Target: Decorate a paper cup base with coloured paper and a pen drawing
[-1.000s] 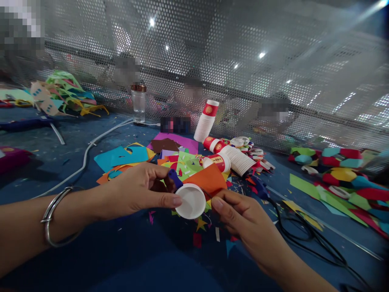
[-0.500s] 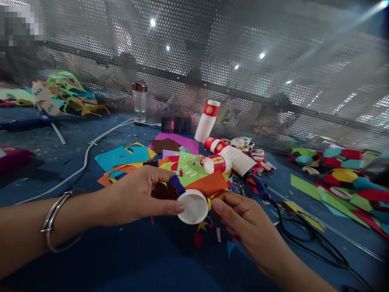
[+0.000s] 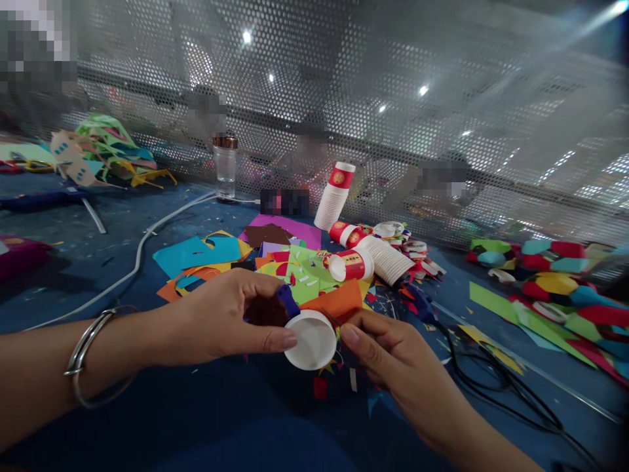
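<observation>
My left hand [image 3: 230, 321] is closed on a small, round, white paper cup [image 3: 310, 341], its pale hollow side turned toward me and the thumb on its left rim. A dark blue paper piece [image 3: 288, 300] sticks up at the cup's upper left, and a dark brown patch shows between thumb and fingers. At the cup's right side, my right hand [image 3: 378, 341] is pinched, thumb against forefinger. A thin dark edge runs from that pinch toward the cup, too fine to name. Behind the cup lies orange paper [image 3: 339, 298].
Coloured paper sheets [image 3: 184, 257] and scraps cover the blue table [image 3: 162, 419]. Behind them are a leaning cup stack [image 3: 330, 204], a lying stack [image 3: 388, 259] and a clear bottle [image 3: 225, 169]. A black cable [image 3: 515, 393] coils at right; a perforated metal screen [image 3: 295, 78] stands behind.
The white cup has dipped slightly and tilted, its hollow showing a little rounder. The blue piece has shifted a little to the right. Both hands stay nearly in place.
</observation>
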Tool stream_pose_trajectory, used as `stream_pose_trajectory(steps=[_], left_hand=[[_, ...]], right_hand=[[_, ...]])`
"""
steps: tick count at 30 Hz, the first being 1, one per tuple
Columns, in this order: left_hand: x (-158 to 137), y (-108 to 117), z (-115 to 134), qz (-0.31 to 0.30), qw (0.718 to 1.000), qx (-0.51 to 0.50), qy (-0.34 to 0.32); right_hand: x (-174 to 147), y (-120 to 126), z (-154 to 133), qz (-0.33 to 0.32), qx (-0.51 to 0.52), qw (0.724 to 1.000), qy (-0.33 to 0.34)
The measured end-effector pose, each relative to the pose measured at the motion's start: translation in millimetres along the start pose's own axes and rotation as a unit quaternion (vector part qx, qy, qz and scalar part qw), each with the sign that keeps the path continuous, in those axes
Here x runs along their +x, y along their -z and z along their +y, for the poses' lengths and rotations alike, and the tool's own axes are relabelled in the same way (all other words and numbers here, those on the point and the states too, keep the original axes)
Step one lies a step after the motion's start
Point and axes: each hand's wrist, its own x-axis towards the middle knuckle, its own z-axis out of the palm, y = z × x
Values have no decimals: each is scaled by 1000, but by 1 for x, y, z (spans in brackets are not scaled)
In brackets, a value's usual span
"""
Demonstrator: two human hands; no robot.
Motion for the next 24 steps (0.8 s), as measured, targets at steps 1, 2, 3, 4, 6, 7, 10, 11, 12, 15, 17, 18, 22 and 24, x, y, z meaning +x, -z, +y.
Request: stream_pose_trajectory(steps=[1, 2, 3, 4, 6, 7, 10, 11, 12, 15, 17, 18, 22, 24], left_hand=[[-1, 0, 0, 0, 1000, 3, -1], [-1, 0, -1, -1, 1000, 7, -1], [-2, 0, -1, -4, 1000, 12, -2], [-2, 0, -1, -4, 1000, 17, -4], [-3, 1, 0, -2, 1000, 25, -7], [-3, 1, 0, -1, 1000, 25, -7], [-2, 1, 3, -1, 1000, 25, -1], [-2, 1, 3, 0, 1000, 27, 1], [-2, 1, 4, 0, 1000, 30, 1], [-3, 2, 3, -1, 999, 40, 0], [-3, 2, 2, -3, 999, 45, -1], [-3, 2, 2, -2, 999, 47, -1], [-3, 2, 3, 6, 998, 58, -1], [-3, 3, 5, 7, 997, 71, -10]], right_hand=[[0, 0, -1, -2, -4, 1000, 5], [0, 0, -1, -3, -7, 1000, 10], [0, 1, -2, -3, -11, 1000, 13], [0, 1, -3, -3, -16, 1000, 13], [0, 1, -3, -4, -21, 1000, 13], [0, 1, -3, -3, -23, 1000, 13], [0, 1, -1, -1, -24, 1000, 15], [0, 1, -1, -1, -22, 1000, 13], [0, 1, 0, -2, -21, 1000, 10], [-1, 1, 0, -9, -20, 1000, 10], [-2, 1, -1, -10, -23, 1000, 12], [-2, 1, -1, -10, -24, 1000, 12], [-2, 1, -1, -10, -23, 1000, 11], [-2, 1, 0, -13, -23, 1000, 7]])
